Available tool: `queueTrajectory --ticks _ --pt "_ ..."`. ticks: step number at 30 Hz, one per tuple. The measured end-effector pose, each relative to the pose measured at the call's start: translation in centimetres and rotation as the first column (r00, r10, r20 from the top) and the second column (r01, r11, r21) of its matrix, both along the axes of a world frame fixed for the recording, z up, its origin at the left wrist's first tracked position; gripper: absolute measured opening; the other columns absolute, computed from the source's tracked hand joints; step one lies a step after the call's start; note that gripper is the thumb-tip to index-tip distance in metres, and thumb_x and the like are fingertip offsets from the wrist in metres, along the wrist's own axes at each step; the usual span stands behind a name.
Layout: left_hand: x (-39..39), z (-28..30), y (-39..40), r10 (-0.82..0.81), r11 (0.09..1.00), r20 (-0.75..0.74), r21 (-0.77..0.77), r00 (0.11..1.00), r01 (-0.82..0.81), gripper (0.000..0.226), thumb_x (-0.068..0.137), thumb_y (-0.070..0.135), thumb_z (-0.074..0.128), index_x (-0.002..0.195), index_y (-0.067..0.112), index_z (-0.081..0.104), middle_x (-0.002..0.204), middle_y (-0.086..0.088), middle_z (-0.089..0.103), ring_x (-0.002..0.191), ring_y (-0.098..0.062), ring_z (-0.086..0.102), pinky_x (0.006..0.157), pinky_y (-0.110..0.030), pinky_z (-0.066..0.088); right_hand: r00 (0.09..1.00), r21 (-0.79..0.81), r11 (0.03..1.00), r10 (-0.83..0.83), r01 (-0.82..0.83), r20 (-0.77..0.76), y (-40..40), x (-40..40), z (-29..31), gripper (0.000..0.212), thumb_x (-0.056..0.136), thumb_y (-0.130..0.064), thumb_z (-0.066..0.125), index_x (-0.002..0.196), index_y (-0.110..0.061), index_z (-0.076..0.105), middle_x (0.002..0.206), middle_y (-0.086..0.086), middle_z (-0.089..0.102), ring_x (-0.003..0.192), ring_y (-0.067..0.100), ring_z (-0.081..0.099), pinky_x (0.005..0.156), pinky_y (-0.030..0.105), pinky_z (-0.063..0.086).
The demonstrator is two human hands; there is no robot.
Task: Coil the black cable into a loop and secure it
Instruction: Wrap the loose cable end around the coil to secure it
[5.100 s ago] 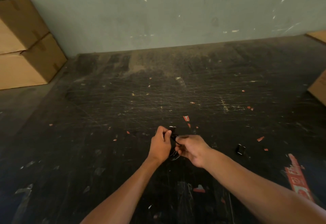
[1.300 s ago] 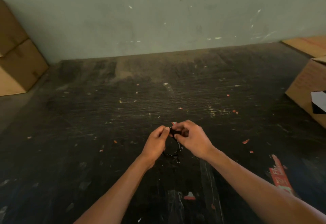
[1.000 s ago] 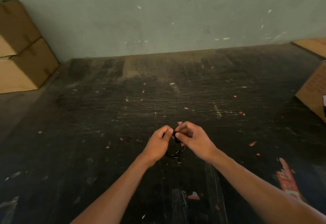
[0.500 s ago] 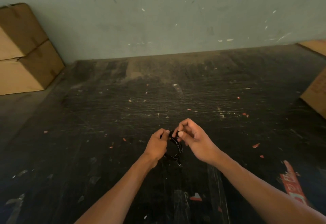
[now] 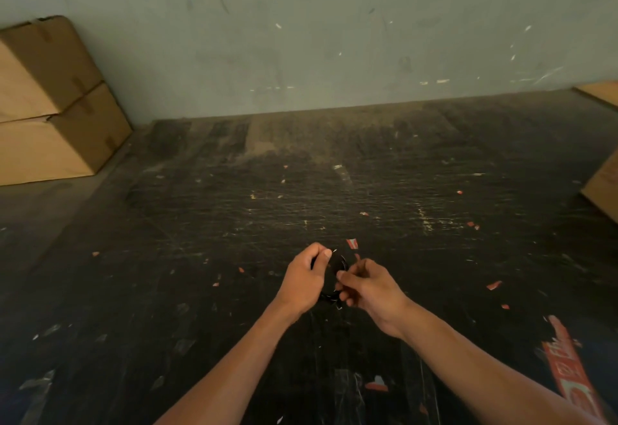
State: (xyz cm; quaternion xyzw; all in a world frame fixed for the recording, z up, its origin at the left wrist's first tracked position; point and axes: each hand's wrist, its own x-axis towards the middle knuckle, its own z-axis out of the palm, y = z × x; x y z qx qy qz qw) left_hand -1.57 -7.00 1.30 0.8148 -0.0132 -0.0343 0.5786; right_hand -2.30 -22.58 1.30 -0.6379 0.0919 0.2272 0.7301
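The black cable (image 5: 338, 261) is wound into a small round coil and held upright between both hands, low in the centre of the view, above the dark scratched tabletop (image 5: 301, 197). My left hand (image 5: 304, 279) grips the coil's left side, thumb on top. My right hand (image 5: 371, 286) pinches the coil's right edge with its fingertips. The coil's lower part and one short loose end show below the hands; most of the loop is hidden by my fingers.
Two stacked cardboard boxes (image 5: 50, 103) stand at the far left against the green-grey wall. Another cardboard box edge (image 5: 602, 187) sits at the right. Red paper scraps and a red label (image 5: 568, 371) are stuck on the tabletop.
My right hand has dropped from the top of the coil to its right side. The left hand has kept its grip and the coil has stayed in place.
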Motion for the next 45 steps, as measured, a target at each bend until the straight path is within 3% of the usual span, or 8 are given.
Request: queueTrajectory --ticks 7,13,16,21,28,34,39,45 --pt "-0.1 0.0 0.3 0.011 0.998 0.010 -0.064 1.000 -0.010 0.014 0.103 0.020 0.043 0.103 0.020 0.057 0.084 0.002 0.057 0.068 0.000 0.053 0.064 -0.021 0.043 0.995 0.112 0.993 -0.019 0.030 -0.097 -0.4 -0.1 -0.1 0.020 0.090 -0.009 0.065 0.110 -0.004 0.066 0.078 0.008 0.067 0.063 0.015 0.061 0.058 0.027 0.051" --pt "-0.4 -0.2 0.7 0.032 0.997 -0.015 -0.076 0.999 -0.033 0.028 0.102 0.015 0.046 0.127 0.025 0.036 0.118 -0.003 0.055 0.092 -0.007 0.056 0.078 -0.022 0.051 0.970 -0.070 0.997 -0.039 0.023 -0.240 -0.3 -0.5 -0.8 0.013 0.088 -0.011 0.068 0.099 -0.004 0.071 0.066 0.006 0.066 0.054 0.014 0.058 0.049 0.025 0.047" --pt "-0.3 -0.6 0.3 0.009 0.997 0.039 -0.080 0.999 -0.006 0.029 0.101 0.010 0.046 0.124 0.020 0.032 0.117 0.001 0.059 0.094 -0.003 0.064 0.077 -0.018 0.053 0.954 -0.098 0.994 -0.066 0.038 -0.294 0.6 -0.6 -0.8 0.011 0.088 -0.012 0.069 0.095 -0.004 0.071 0.060 0.005 0.064 0.048 0.013 0.056 0.044 0.023 0.044" --pt "-0.4 -1.5 0.0 -0.001 0.999 0.057 0.037 0.998 -0.001 0.016 0.100 0.017 0.052 0.111 0.029 0.053 0.102 0.006 0.065 0.083 0.005 0.061 0.073 -0.014 0.048 0.916 -0.031 0.984 -0.175 0.176 -0.360 1.8 -0.2 -0.2 0.009 0.087 -0.011 0.069 0.093 -0.004 0.071 0.060 0.006 0.064 0.048 0.013 0.054 0.041 0.023 0.040" --pt "-0.8 -1.5 0.3 0.097 0.994 0.054 0.038 0.994 -0.099 0.023 0.094 0.020 0.062 0.103 0.041 0.065 0.115 0.006 0.049 0.111 0.001 0.049 0.094 -0.010 0.039 0.861 0.187 0.936 -0.181 0.299 -0.475 2.6 -0.6 0.1 0.011 0.091 -0.012 0.064 0.097 -0.006 0.070 0.071 0.007 0.070 0.055 0.012 0.055 0.042 0.020 0.038" --pt "-0.8 -1.4 0.3 0.095 0.994 -0.011 -0.057 0.995 -0.095 0.023 0.094 0.017 0.063 0.111 0.028 0.072 0.117 0.004 0.066 0.109 -0.005 0.061 0.097 -0.025 0.049 0.878 0.267 0.912 -0.169 0.311 -0.448 2.7 -0.7 0.2 0.016 0.091 -0.010 0.063 0.105 -0.006 0.069 0.086 0.009 0.069 0.062 0.013 0.054 0.053 0.024 0.038" --pt "-0.7 -1.5 0.5 0.121 0.992 0.033 -0.044 0.992 -0.120 0.025 0.092 0.012 0.064 0.109 0.028 0.073 0.112 0.009 0.068 0.102 0.008 0.061 0.087 -0.009 0.047 0.921 0.309 0.920 -0.118 0.243 -0.372 2.5 -1.0 0.2 0.019 0.092 -0.003 0.058 0.108 -0.004 0.069 0.086 0.010 0.067 0.068 0.017 0.057 0.063 0.028 0.042" --pt "-1.1 -2.0 0.7 0.137 0.987 -0.022 -0.088 0.990 -0.138 0.041 0.089 0.011 0.068 0.119 0.039 0.066 0.107 0.013 0.071 0.099 0.008 0.063 0.080 -0.005 0.047 0.968 0.113 0.967 -0.212 0.228 -0.137 2.0 -1.6 -0.6 0.020 0.090 -0.001 0.063 0.108 -0.010 0.059 0.088 0.014 0.074 0.075 0.022 0.068 0.069 0.034 0.054"
